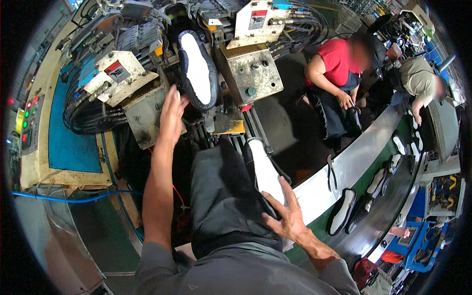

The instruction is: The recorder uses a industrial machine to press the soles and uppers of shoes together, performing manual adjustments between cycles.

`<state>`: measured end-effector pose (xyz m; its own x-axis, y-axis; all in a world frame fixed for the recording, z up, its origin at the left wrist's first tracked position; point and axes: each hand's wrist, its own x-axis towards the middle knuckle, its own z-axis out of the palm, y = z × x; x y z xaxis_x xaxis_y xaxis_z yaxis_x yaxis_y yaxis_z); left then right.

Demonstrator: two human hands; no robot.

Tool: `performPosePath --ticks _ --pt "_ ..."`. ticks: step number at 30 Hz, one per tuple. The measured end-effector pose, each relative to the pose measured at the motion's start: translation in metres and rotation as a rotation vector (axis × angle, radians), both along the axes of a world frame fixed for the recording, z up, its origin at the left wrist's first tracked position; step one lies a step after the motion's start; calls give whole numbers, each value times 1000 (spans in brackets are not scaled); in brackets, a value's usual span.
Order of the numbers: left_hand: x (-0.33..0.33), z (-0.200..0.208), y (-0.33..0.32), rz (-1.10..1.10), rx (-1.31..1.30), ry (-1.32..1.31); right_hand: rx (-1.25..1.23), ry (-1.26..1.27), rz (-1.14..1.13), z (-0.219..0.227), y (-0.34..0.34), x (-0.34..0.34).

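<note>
A black shoe upper with a white bottom [199, 73] sits upright in the machine in front of me, its bottom toward me. My left hand [172, 115] is just left of its lower end, fingers stretched out and nothing in them. Beside my right thigh a second shoe upper with a white bottom [265, 172] leans at a slant. My right hand [290, 214] grips its near end, the fingers spread across the white bottom and its edge. The hand hides that end of the shoe.
Machine clamps with white plates [115, 76] flank the held shoe. At my right, pincers [332, 173] lie on a metal ledge [314, 196] beside a conveyor with several shoes [341, 211]. A control panel [30, 123] stands far left. Two people [334, 73] work at the right.
</note>
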<state>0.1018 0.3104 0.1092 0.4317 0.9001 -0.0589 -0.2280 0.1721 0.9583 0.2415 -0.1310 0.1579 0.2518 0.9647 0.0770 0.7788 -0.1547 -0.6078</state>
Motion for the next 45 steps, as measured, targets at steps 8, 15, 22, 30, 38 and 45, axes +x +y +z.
performPosePath --ticks 8,15,22,30,38,45 --pt "46 43 54 -109 -213 -257 217 -187 17 58 129 37" --pt "-85 66 -53 -320 -239 -485 328 -205 103 76 281 43" --pt "-150 41 -172 165 -255 -246 343 -164 64 33 362 29" --pt "-210 -35 -211 77 -495 -242 314 -260 38 11 368 14" --pt "-193 -34 -225 49 -385 -176 298 -655 202 20 369 27" --pt "-165 -30 -211 -62 -420 -141 335 -656 179 28 417 36"
